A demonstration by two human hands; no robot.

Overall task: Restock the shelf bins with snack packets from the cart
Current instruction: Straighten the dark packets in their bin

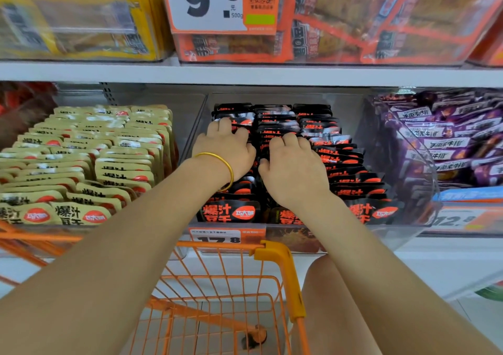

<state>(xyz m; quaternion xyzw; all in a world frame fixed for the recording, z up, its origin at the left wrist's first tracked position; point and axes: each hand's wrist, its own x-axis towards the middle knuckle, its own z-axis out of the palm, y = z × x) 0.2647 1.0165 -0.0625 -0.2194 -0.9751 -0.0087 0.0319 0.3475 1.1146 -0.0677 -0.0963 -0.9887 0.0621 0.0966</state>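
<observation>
Forearms stretch forward side by side over the orange wire cart (217, 300) and into the middle clear bin (353, 115) on the lower shelf (272, 75). Both hands sit palm-down on the black snack packets (345, 164), which stand upright in three tight rows running from the front of the bin to the back.

The left hand (226, 148), with a gold bangle (221, 164) round its wrist, rests on the left row, reaching a little deeper than the other. Its knuckles are raised and its fingers bend down over the packet tops, the tips tucked out of sight. The right hand (294, 167) lies just beside it on the middle row, wrist bent slightly upward, fingers curled the same way – thumb close to the left hand's thumb. Whether either hand actually pinches a packet or only presses on the tops I cannot tell, as the fingertips are hidden among the packets.

Beige packets (95, 164) of the same brand fill the bin to the left, and purple packets (449, 142) fill the one to the right. A price label (217, 239) hangs on the middle bin's front, just above the cart's yellow corner piece (283, 259). On the shelf above – orange packs (353, 28), yellow packs (81, 28) and a large "9.9" price card (209, 1). A bare knee (326, 286) shows beside the cart.
</observation>
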